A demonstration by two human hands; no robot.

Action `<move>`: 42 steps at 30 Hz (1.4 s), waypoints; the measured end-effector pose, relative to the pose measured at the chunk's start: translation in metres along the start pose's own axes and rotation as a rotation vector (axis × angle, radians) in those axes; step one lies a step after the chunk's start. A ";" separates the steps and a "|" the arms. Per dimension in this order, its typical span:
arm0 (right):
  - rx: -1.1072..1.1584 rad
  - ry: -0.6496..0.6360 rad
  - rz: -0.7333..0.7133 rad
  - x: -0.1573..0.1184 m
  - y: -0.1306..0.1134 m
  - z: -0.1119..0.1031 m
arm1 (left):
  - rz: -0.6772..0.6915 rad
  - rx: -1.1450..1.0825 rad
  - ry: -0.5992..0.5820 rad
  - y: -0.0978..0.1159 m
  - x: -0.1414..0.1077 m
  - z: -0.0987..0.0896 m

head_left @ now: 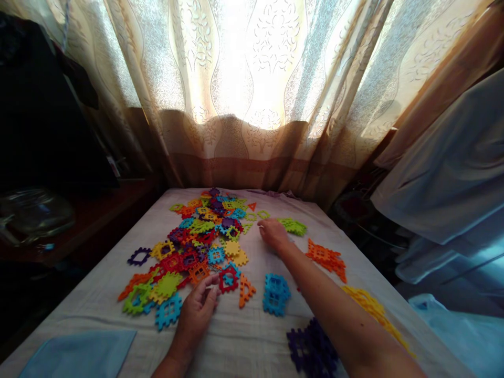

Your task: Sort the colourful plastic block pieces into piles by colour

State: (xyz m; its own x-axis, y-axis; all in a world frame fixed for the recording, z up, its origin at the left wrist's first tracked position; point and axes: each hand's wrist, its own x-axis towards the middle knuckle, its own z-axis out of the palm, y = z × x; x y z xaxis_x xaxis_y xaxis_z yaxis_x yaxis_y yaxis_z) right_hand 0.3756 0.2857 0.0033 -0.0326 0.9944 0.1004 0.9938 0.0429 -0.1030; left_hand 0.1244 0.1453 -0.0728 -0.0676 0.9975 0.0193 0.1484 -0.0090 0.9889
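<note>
From my end, the bench (236,341) runs away from me under a pale cloth, its far edge close to the patterned curtain (252,142). My left hand (197,304) is over the near half, left of the middle, loosely curled, with a narrow gap between thumb and forefinger; its fingertips are just beside a red square piece (228,279). An orange triangular piece (246,291) lies right of that.

My right hand (271,232) reaches toward the far edge, fingers bunched low; I cannot tell whether they pinch anything. It is between loose green pieces (263,214) and a green pile (293,227) on its right.

The mixed heap (197,239) of notched plastic pieces spreads along the left half, from near the far edge to beside my left hand. On the right half I have an orange pile (326,257) toward the right edge, yellow pieces (374,310) along that edge, partly behind my right forearm, and a dark purple pile (311,346) toward the near edge. A blue stack (275,294) is near the middle. A folded light-blue cloth (81,354) covers part of the near left corner.
</note>
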 end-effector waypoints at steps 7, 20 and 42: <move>0.098 -0.065 -0.056 0.005 -0.066 0.021 | -0.006 -0.005 -0.007 0.003 -0.001 0.000; 0.153 -0.055 0.165 0.016 -0.039 0.017 | 0.009 0.010 0.005 -0.001 -0.002 -0.001; 0.049 -0.014 0.356 -0.083 0.081 -0.054 | 0.044 0.031 -0.048 0.005 0.005 -0.004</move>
State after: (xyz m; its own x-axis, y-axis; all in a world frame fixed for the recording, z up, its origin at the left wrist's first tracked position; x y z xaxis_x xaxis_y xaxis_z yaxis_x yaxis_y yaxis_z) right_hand 0.4646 0.2012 0.0403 0.3133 0.9490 0.0361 0.9366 -0.3025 -0.1770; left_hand 0.1211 0.1498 -0.0673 -0.0129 0.9984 0.0543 0.1803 -0.0511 0.9823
